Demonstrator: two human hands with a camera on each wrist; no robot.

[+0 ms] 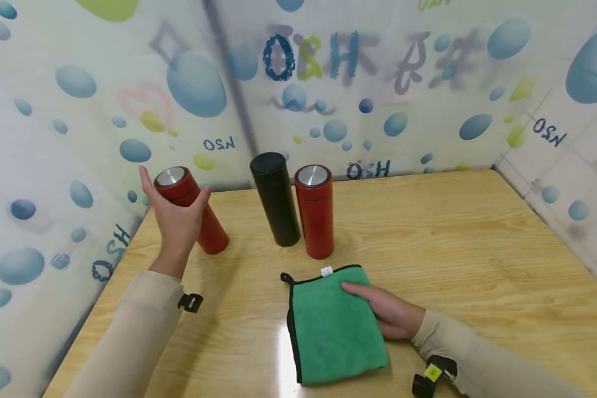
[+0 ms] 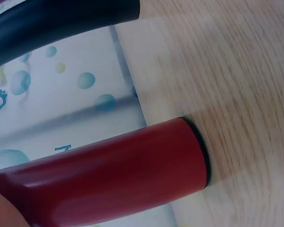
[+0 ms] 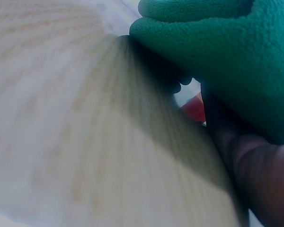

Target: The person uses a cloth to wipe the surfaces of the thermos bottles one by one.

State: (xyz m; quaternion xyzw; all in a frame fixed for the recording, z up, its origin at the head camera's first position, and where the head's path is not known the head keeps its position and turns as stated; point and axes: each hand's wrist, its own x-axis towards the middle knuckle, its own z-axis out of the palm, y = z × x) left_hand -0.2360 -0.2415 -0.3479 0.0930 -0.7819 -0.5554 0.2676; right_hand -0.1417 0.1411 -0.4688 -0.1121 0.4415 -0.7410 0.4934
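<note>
A: What is the left hand [image 1: 176, 221] doing?

B: It grips a red bottle [image 1: 211, 232] near the top.

A: And the right hand [image 1: 393, 312]?

B: It holds a folded green cloth [image 1: 335, 331] by one side. Most of the cloth sticks out to the left of that hand.

A: So how much is done?

B: I think it is only near the start. Each hand has its thing, so that bit is done. But the cloth and the gripped bottle are well apart.

A: What is left, then?

B: The cloth does not touch that bottle yet. And two more bottles stand on the desk [image 1: 453, 232] with no hand on them. The black bottle [image 1: 278, 204] is to the right of the left hand. The other red bottle [image 1: 319, 221] is ahead of the right hand, a bit to its left.

A: Does the gripped bottle touch the desk?

B: Its bottom is low down, below the left hand, but I can't tell.

A: Is any bottle all finished?

B: I can't tell that from here.
</note>
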